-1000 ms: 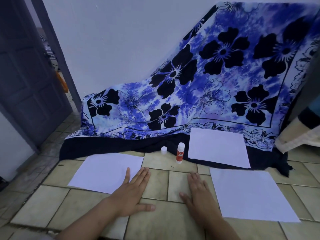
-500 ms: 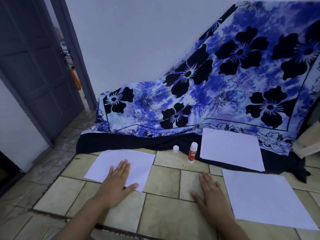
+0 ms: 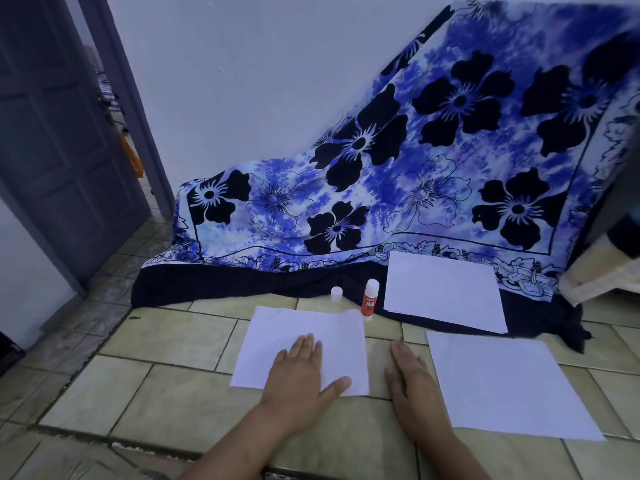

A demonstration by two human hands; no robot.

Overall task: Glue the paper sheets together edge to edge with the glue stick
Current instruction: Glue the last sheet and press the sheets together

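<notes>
Floor (image 3: 166, 393): pale greenish-beige tiles with dark grout lines, some tiles worn.

Patterned cloth (image 3: 433, 188): blue-and-white tie-dye print with large black flowers. It is draped over something hidden and rises toward the upper right against the white wall (image 3: 259, 81). Its dark navy hem (image 3: 225, 289) lies on the floor along the far side.

Left: grey panelled door (image 3: 59, 150), standing open, with a grey door frame (image 3: 138, 109) beside it. An orange object (image 3: 133, 154) shows through the gap, too blurred to identify.

Right edge: cream fabric (image 3: 595, 275), partly out of frame, just beside the cloth's lower right corner.
</notes>
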